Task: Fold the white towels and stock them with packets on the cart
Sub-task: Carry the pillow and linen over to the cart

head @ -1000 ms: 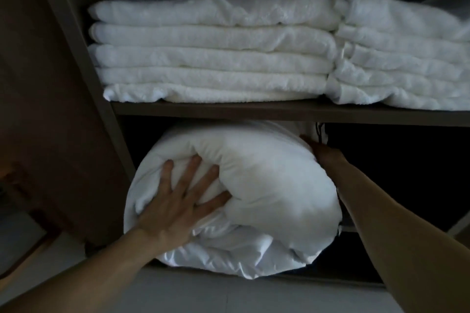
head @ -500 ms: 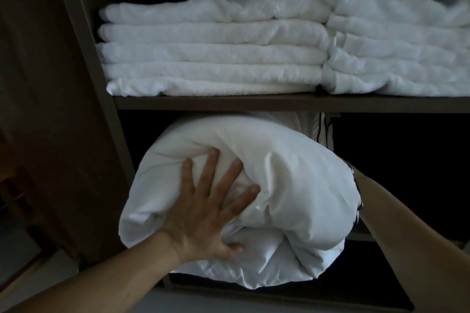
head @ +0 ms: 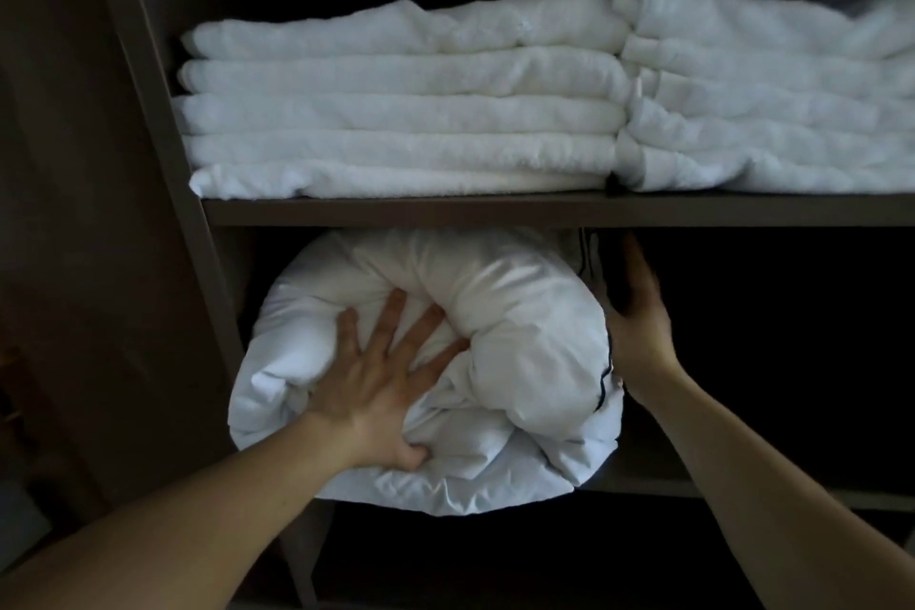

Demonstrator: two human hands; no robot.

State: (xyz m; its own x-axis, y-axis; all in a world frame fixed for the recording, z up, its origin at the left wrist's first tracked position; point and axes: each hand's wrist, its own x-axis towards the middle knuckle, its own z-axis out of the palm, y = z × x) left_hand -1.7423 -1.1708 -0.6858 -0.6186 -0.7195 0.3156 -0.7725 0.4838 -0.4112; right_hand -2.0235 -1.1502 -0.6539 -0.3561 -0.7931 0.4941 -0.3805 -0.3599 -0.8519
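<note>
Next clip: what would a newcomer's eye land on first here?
A big rolled white bundle bulges out of the lower shelf opening, with the left hand pressed on its front, fingers spread, and the right hand against its right side. On the dark shelf above, a wide stack of folded white towels sits beside a second stack on its right.

Two white towel stacks (head: pixel 406 114) (head: pixel 767 104) — five towels in the left — one rolled bundle (head: pixel 534 312), two hands (head: pixel 381 376) (head: pixel 638 312)
</note>
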